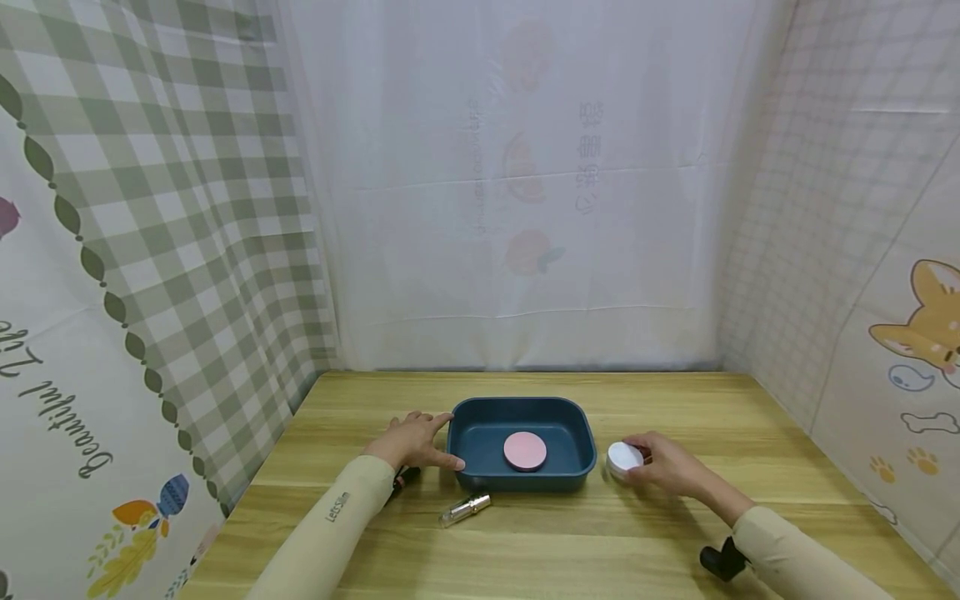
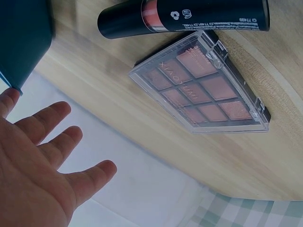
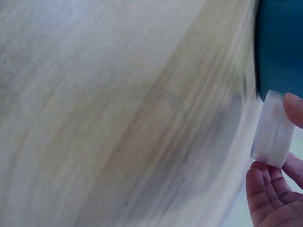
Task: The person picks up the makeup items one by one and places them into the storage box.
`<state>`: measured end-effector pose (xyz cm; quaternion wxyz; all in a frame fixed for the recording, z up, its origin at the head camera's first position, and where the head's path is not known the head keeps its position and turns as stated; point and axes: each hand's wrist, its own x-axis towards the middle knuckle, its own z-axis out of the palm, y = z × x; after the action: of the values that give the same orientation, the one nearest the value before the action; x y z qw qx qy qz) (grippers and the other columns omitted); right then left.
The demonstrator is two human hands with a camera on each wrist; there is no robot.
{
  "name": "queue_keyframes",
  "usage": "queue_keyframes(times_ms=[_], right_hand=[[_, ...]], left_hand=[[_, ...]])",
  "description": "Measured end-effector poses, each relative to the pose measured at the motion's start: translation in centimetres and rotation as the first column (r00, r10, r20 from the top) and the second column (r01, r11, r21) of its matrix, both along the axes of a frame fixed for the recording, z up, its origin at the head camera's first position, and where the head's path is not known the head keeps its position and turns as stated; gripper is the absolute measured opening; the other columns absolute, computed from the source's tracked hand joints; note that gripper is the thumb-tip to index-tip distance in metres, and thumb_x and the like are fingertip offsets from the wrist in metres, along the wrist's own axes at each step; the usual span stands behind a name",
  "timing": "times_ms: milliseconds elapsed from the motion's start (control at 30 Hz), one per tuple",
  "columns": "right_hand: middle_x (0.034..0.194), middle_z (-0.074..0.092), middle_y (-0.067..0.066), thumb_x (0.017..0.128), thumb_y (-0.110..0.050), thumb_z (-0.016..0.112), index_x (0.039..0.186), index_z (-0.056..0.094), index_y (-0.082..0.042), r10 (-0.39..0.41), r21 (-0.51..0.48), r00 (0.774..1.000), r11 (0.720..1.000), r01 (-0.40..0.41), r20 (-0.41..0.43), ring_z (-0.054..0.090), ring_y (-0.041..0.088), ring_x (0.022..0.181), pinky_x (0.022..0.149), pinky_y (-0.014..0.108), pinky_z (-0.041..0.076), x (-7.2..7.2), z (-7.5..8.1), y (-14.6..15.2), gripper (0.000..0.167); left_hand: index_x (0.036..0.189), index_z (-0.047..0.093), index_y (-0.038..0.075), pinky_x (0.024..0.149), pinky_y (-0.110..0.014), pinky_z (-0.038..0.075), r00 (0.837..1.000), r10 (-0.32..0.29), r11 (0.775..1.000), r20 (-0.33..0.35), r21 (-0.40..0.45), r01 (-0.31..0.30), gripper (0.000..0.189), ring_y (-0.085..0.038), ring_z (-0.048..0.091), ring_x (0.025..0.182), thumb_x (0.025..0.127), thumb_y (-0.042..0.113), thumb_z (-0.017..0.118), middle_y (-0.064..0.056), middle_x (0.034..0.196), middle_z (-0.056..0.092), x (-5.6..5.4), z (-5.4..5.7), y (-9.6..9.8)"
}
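A dark teal basin [image 1: 517, 483] stands on the wooden table with a round pink disc [image 1: 524, 451] lying inside. At its left end my left hand [image 1: 411, 443] spreads its fingers, thumb and a fingertip right at the rim. My right hand [image 1: 670, 467] pinches a small round white jar [image 3: 274, 130] by its side, thumb against fingers, just right of the basin. In the left wrist view a clear-lidded eyeshadow palette [image 2: 201, 87] and a black cosmetic tube [image 2: 203, 16] lie near the left hand. The left forearm mostly hides them in the head view.
A clear and metallic cosmetic tube [image 1: 465, 509] lies in front of the basin. A white curtain [image 1: 525, 208] hangs behind the table, a green checked cloth [image 1: 210, 183] on the left, a patterned cloth [image 1: 855, 275] on the right.
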<state>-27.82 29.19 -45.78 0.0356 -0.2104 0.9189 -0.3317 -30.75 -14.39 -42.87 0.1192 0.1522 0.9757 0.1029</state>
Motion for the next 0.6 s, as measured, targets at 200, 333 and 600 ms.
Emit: queue_keyframes(times_ms=[200, 333, 600], right_hand=[[0.100, 0.067, 0.012, 0.082, -0.006, 0.078, 0.120, 0.057, 0.021, 0.046, -0.036, 0.999, 0.998, -0.047, -0.022, 0.060, 0.021, 0.087, 0.068, 0.026, 0.049, -0.4, 0.2, 0.1, 0.051], [0.099, 0.067, 0.011, 0.082, -0.006, 0.078, 0.119, 0.058, 0.020, 0.057, -0.046, 0.998, 0.997, -0.059, -0.032, 0.061, 0.021, 0.086, 0.067, 0.026, 0.050, -0.6, 0.5, 0.0, 0.049], [0.099, 0.066, 0.011, 0.081, -0.009, 0.080, 0.121, 0.058, 0.018, 0.014, -0.040, 0.999, 0.999, -0.016, -0.040, 0.061, 0.022, 0.086, 0.067, 0.028, 0.050, -0.7, 1.6, -0.3, 0.053]], left_hand=[[0.155, 0.036, 0.024, 0.112, -0.066, 0.019, 1.000, 0.004, 1.000, 0.002, 0.000, -0.004, 0.098, -0.038, 0.030, 0.143, 0.076, 0.069, 0.072, -0.015, 0.150, 0.043, 0.0, 0.0, 0.0], [0.155, 0.036, 0.024, 0.111, -0.066, 0.019, 1.000, 0.004, 1.000, 0.001, -0.006, -0.004, 0.098, -0.038, 0.031, 0.142, 0.076, 0.069, 0.072, -0.014, 0.150, 0.043, -0.1, 0.0, 0.0], [0.155, 0.037, 0.024, 0.111, -0.067, 0.019, 1.000, 0.004, 1.000, 0.001, -0.001, -0.004, 0.098, -0.037, 0.030, 0.143, 0.075, 0.070, 0.072, -0.014, 0.150, 0.043, -0.1, -0.1, 0.0]])
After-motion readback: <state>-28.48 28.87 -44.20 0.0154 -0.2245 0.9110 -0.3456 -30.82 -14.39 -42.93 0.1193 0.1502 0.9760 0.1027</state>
